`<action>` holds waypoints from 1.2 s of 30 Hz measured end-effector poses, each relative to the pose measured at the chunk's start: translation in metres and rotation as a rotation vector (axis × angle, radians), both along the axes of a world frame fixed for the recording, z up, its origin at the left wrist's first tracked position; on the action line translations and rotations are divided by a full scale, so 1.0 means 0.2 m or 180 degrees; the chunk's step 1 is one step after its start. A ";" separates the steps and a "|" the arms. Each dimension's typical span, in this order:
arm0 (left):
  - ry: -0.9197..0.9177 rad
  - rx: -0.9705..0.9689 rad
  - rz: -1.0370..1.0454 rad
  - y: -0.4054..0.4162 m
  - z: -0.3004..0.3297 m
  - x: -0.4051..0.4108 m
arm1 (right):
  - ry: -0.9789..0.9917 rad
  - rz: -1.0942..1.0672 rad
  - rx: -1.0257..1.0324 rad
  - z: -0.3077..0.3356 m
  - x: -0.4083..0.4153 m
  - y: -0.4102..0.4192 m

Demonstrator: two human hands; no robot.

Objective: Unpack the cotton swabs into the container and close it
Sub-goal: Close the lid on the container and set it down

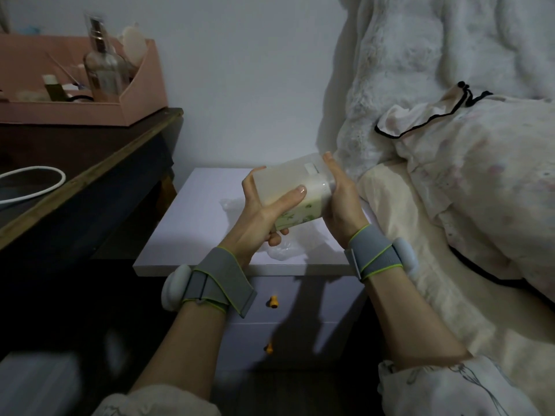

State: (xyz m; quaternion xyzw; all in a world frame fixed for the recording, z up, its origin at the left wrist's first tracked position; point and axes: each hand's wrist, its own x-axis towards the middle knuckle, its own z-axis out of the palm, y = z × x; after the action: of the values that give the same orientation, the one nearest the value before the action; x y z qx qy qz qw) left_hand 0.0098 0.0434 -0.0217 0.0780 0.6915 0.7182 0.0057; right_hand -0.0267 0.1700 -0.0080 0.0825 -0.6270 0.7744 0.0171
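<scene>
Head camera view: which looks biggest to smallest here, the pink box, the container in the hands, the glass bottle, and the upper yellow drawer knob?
1. pink box
2. container, though nearer the camera
3. glass bottle
4. upper yellow drawer knob

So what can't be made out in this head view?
- Container: frosted walls and dim light hide any swabs inside.
- Its lid end: covered by the right hand, so closure is unclear.
- Its base: wrapped by the left hand.
- Clear wrapper on the nightstand: too faint to read.

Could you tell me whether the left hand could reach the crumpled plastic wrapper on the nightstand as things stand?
Probably not at once: the left hand grips the container above the plastic wrapper; freed, nothing blocks it.
</scene>
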 end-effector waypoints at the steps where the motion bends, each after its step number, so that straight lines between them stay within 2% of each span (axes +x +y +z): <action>1: 0.0011 0.0024 0.0037 0.00 0.00 0.00 | 0.0034 0.0018 0.0026 0.00 0.00 0.00; 8: 0.0023 0.0103 0.0135 0.02 0.00 -0.01 | 0.0202 0.0335 -0.0057 -0.01 0.00 0.02; 22: -0.0014 -0.0137 0.0398 0.02 0.02 -0.02 | -0.0122 -0.0033 -0.0403 -0.06 -0.01 -0.01; 36: 0.0065 0.0063 0.0510 0.04 0.01 -0.01 | -0.0314 -0.0266 -0.0406 -0.06 -0.02 -0.02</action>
State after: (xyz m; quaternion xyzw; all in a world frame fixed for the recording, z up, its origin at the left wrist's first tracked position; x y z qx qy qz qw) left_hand 0.0081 0.0505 -0.0189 0.0298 0.6884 0.7223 -0.0597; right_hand -0.0309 0.1655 -0.0205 0.0168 -0.5794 0.8145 0.0237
